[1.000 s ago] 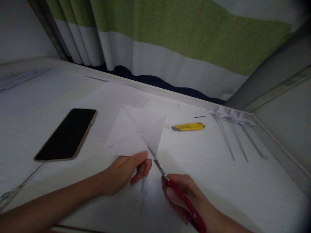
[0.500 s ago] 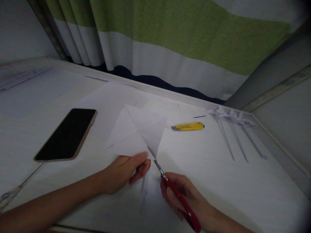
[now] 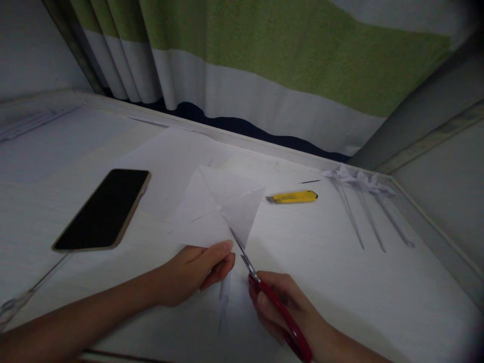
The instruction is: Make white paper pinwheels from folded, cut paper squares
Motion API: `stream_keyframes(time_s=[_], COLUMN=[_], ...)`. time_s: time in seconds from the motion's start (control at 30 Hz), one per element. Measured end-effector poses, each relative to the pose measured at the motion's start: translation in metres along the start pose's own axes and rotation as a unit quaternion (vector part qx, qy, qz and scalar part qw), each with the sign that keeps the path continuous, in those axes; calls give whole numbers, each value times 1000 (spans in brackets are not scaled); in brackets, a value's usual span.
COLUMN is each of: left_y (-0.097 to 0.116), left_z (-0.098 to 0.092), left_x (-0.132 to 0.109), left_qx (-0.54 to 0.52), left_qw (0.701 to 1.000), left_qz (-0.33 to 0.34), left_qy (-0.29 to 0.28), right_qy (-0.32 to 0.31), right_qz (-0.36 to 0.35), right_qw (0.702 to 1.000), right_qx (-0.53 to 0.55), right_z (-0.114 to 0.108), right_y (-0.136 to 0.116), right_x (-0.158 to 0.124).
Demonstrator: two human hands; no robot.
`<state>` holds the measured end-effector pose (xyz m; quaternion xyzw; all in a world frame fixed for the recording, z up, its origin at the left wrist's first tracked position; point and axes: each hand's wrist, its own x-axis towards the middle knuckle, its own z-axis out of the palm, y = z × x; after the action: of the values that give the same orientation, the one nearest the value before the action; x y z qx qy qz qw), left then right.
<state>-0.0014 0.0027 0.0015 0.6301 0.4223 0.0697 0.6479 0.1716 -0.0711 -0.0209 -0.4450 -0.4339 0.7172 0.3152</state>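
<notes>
A square of white paper [image 3: 204,222] with crossing diagonal lines is pinched at its near edge by my left hand [image 3: 207,267], thumb on top. My right hand [image 3: 283,302] grips red-handled scissors [image 3: 278,305]. Their blades are parted at the paper's near right corner, one blade lying over the sheet along a diagonal. Beneath the hands, a thin rolled paper stick [image 3: 225,292] lies on the white table [image 3: 302,252]. Just beyond the paper's right corner rests a yellow utility knife [image 3: 295,197] with its blade tip out.
On the left lies a dark-screened phone [image 3: 104,209], with a cable [image 3: 49,275] near it. Several paper pinwheels on sticks [image 3: 363,186] lie at the right. Larger white sheets [image 3: 162,156] spread at the back, before a ledge and a green-and-white curtain [image 3: 264,55]. A thin dark rod [image 3: 310,181] lies behind the knife.
The paper has shifted and turned slightly to the right, its right corner now close to the knife's tip. Both hands have moved only a little.
</notes>
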Motion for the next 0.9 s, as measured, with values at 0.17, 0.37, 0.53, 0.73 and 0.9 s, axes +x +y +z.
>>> stream_keyframes(time_s=[0.17, 0.37, 0.53, 0.73, 0.9], left_y=[1, 2, 2, 2, 3], left_z=[0, -1, -1, -2, 1], left_x=[0, -1, -1, -1, -3], left_qx=[-4, -4, -2, 6, 33], left_qw=[1000, 1000, 1000, 1000, 999], left_qz=[-10, 1, 15, 9, 5], left_qy=[0, -10, -4, -7, -32], right_qy=[-2, 19, 7, -12, -29], right_qz=[-4, 3, 0, -10, -14], right_qw=[1000, 1000, 1000, 1000, 999], right_qx=[8, -1, -5, 9, -3], right_z=[0, 3, 1, -1, 0], right_y=[2, -3, -1, 5, 1], right_x=[-1, 1, 1, 1, 1])
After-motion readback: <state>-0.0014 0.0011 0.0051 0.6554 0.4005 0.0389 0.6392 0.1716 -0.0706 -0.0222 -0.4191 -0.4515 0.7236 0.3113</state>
